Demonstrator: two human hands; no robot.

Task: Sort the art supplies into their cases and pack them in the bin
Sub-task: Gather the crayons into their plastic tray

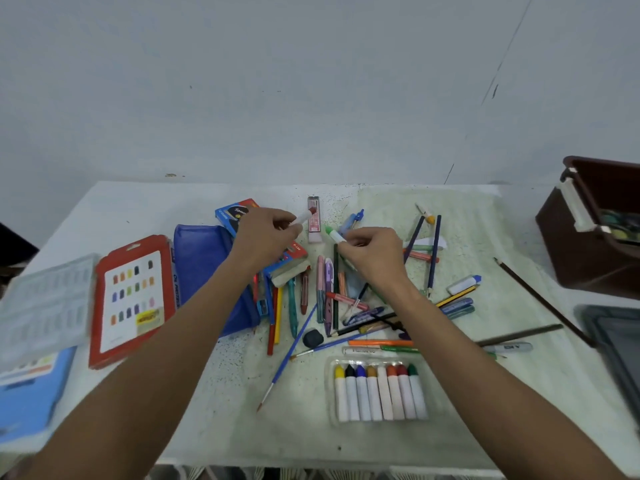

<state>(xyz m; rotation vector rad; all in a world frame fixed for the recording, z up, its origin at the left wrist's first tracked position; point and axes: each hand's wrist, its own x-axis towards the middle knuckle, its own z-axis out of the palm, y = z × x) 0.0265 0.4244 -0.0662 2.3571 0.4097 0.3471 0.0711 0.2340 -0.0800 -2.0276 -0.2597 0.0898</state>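
My left hand pinches a white crayon with a dark red tip above the table. A white crayon with a light green tip is held in the fingers of my right hand. Near the front edge lies a clear crayon tray with several white-bodied crayons in a row. Below both hands is a loose pile of pencils, pens and brushes. A blue zip pouch and a blue-and-red pencil box lie by my left arm. The brown bin stands at the right.
A red oil pastel case, a clear plastic lid and a blue case lie at the left. A dark lid sits at the right edge below the bin. A wall runs behind the table.
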